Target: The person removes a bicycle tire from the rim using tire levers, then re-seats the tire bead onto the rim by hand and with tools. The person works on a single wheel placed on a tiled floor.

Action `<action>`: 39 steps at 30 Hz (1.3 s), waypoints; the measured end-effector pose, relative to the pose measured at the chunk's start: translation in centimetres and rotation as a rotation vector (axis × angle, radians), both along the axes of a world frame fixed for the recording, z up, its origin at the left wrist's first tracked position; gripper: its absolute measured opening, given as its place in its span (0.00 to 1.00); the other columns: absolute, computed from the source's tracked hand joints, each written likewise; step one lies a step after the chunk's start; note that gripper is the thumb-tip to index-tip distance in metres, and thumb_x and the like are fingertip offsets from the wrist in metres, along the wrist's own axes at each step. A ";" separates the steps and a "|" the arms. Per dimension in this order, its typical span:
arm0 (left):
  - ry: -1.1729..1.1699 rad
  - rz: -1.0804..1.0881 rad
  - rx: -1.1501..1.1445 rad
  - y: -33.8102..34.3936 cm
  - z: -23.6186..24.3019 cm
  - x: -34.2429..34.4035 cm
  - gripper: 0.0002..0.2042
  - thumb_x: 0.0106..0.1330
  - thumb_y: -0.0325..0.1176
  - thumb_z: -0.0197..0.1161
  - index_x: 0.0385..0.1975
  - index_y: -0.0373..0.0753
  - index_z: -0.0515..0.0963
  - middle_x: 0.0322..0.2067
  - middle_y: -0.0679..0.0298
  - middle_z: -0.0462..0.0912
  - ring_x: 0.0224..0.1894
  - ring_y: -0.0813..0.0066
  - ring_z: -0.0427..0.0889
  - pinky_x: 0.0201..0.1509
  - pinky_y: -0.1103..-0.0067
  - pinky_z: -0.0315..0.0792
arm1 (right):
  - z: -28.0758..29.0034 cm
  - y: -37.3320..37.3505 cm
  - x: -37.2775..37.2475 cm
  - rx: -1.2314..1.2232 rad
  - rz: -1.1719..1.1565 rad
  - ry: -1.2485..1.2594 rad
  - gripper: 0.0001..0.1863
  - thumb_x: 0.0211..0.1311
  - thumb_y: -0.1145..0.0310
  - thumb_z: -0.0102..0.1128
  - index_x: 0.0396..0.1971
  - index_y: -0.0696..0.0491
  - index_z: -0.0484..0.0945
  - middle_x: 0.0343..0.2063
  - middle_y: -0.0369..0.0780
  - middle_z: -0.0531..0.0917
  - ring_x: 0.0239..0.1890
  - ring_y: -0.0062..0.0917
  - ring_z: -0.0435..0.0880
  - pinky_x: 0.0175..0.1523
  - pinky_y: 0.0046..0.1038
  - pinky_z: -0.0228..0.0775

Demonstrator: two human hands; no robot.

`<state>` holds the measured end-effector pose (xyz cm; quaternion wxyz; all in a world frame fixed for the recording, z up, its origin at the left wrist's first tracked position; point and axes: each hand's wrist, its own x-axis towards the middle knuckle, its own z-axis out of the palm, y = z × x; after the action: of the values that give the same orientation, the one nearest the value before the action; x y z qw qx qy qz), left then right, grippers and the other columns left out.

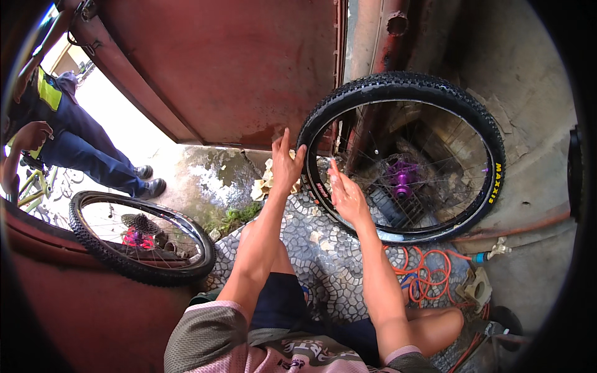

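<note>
A bicycle wheel with a black knobby tyre and a purple hub stands upright in front of me, leaning toward the corner. My left hand is at the tyre's left side, fingers stretched upward, its thumb at or close to the tread; whether they touch is hard to tell. In front of the wheel's lower left rim, my right hand is held flat with its fingers extended. Neither hand grips anything. Behind the spokes lies a dark ribbed object, partly hidden.
Another bicycle wheel with a cassette and pink hub leans at the left. A red metal door stands ahead. Orange hose lies coiled on the pebble-patterned floor at the right. A person in dark blue trousers stands at the far left.
</note>
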<state>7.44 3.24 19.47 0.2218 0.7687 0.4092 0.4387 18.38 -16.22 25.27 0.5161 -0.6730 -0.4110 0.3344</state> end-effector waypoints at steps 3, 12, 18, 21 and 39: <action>0.173 -0.020 0.047 0.8 -1.3 1.4 0.36 0.69 0.39 0.68 0.75 0.35 0.64 0.70 0.32 0.62 0.68 0.32 0.68 0.69 0.57 0.69 | 0.6 2.3 -0.4 -0.020 0.073 -0.114 0.27 0.83 0.48 0.45 0.61 0.56 0.78 0.27 0.44 0.83 0.28 0.31 0.83 0.37 0.37 0.73; -0.012 -0.095 -0.065 -1.8 -1.6 1.7 0.31 0.70 0.37 0.67 0.72 0.37 0.68 0.62 0.39 0.71 0.64 0.40 0.73 0.69 0.57 0.69 | 0.2 2.4 -0.1 -0.040 -0.008 -0.232 0.27 0.83 0.48 0.41 0.59 0.55 0.78 0.34 0.54 0.85 0.40 0.55 0.85 0.46 0.49 0.74; -0.161 -0.174 -0.012 -0.2 -0.3 3.0 0.26 0.76 0.35 0.60 0.73 0.37 0.68 0.67 0.44 0.72 0.68 0.44 0.72 0.72 0.63 0.67 | 1.5 2.9 -0.6 -0.022 0.004 -0.195 0.29 0.84 0.46 0.37 0.63 0.52 0.77 0.35 0.54 0.85 0.41 0.54 0.86 0.47 0.49 0.74; -0.168 -0.231 0.037 -2.2 -1.1 3.1 0.27 0.78 0.34 0.57 0.75 0.36 0.64 0.74 0.41 0.63 0.75 0.43 0.65 0.76 0.62 0.64 | 2.3 3.0 -0.5 -0.036 0.047 -0.140 0.28 0.84 0.50 0.39 0.69 0.52 0.71 0.45 0.54 0.87 0.46 0.54 0.86 0.52 0.48 0.75; -0.133 -0.142 0.121 0.0 4.4 4.2 0.30 0.68 0.37 0.68 0.68 0.33 0.69 0.62 0.41 0.75 0.65 0.41 0.75 0.68 0.60 0.72 | 5.1 1.8 1.9 0.248 -0.180 -0.130 0.20 0.79 0.65 0.52 0.65 0.55 0.75 0.27 0.34 0.81 0.27 0.15 0.79 0.36 0.22 0.73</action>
<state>11.66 3.26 23.91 0.2321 0.7769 0.3109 0.4959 20.26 -14.37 30.41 0.5955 -0.6584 -0.4196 0.1892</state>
